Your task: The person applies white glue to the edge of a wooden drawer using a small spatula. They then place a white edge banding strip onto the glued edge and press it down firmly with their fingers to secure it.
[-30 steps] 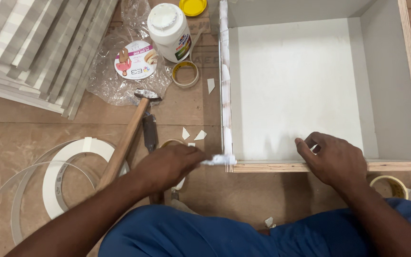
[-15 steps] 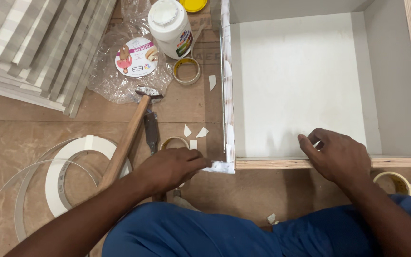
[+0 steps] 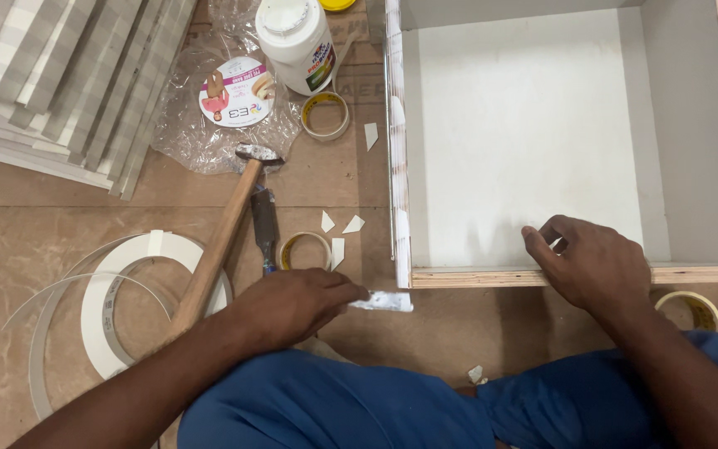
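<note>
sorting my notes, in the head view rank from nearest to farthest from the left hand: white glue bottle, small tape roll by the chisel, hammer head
From the left hand:
1. small tape roll, just above it
2. hammer head, farther up
3. white glue bottle, at the top edge

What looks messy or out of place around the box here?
The white edge strip on the box is patchy and overhangs the corner at the left hand. Small white offcuts litter the floor.

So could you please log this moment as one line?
left hand: pinching white edge-band strip end | right hand: pressing white-lined plywood box front edge
</note>
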